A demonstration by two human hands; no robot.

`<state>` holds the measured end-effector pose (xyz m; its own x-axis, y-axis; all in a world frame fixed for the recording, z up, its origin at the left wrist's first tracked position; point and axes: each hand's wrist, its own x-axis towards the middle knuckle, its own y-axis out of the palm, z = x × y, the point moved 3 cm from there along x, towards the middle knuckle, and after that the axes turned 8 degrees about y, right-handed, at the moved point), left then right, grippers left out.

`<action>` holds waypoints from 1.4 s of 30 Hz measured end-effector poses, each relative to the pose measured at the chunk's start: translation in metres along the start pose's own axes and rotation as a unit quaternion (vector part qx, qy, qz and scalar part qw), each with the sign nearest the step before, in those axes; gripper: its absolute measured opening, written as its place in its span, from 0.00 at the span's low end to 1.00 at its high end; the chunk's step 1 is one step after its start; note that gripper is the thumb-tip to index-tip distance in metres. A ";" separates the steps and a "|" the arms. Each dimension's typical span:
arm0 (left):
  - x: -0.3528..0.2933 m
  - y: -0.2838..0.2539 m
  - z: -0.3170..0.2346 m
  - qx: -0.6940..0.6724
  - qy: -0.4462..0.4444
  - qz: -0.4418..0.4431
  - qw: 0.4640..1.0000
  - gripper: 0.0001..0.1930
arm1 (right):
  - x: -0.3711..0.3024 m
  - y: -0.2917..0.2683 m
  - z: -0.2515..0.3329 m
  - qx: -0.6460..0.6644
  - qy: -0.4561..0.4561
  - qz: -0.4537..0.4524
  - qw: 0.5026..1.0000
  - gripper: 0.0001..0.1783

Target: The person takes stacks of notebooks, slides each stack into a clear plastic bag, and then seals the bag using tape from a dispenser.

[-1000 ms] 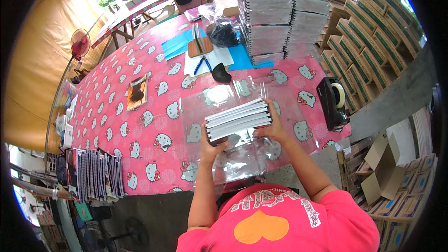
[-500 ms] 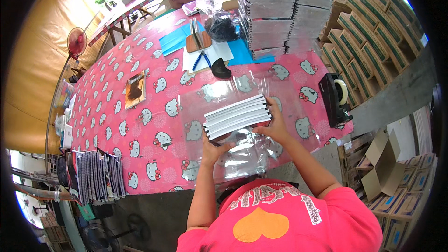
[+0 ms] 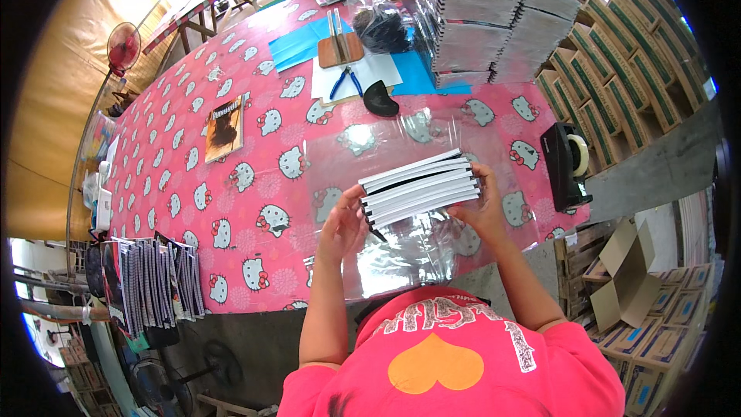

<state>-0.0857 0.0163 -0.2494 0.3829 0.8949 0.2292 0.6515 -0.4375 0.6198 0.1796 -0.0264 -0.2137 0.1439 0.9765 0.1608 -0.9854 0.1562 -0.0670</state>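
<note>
Both hands hold a stack of thin books (image 3: 421, 191), white page edges facing me and black at the corners. My left hand (image 3: 343, 222) is closed on its left end, with the fingertips at the upper corner. My right hand (image 3: 482, 202) grips the other end, thumb on the near side. The top book sits slightly skewed, with a dark gap beneath it. A small black strip sticks out at the stack's near left corner. Under the stack lies a sheet of clear plastic (image 3: 401, 262), wrinkled and shiny, spread on the table.
Tall piles of spiral-bound books (image 3: 475, 31) stand at the far right, a black tape dispenser (image 3: 562, 166) at the right edge. Pliers (image 3: 345, 83), a black curved piece (image 3: 380, 99) and a wooden block (image 3: 340, 49) lie beyond. Left are a single book (image 3: 225, 130) and a book row (image 3: 158, 282).
The stack has shifted a little to the right in view, and its top book now sits askew. My left hand has moved up along the left end. The whole view has shifted slightly.
</note>
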 end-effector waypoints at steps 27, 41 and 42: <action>0.187 0.100 -0.117 0.524 0.050 0.170 0.833 0.21 | -0.005 -0.001 -0.013 0.047 0.083 0.073 0.993 0.54; 0.033 -0.048 0.041 0.203 -0.296 -0.066 0.931 0.23 | 0.016 -0.012 0.002 -0.103 -0.016 0.136 0.985 0.66; 0.033 -0.040 0.033 0.297 -0.279 0.033 0.913 0.25 | 0.017 -0.011 0.006 -0.145 -0.051 0.150 0.977 0.64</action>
<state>-0.0769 0.0601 -0.2914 0.5999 0.7536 -0.2688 0.7918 -0.6073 0.0644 0.1924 -0.0123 -0.2041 -0.1726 0.9670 0.1872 -0.9123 -0.0852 -0.4005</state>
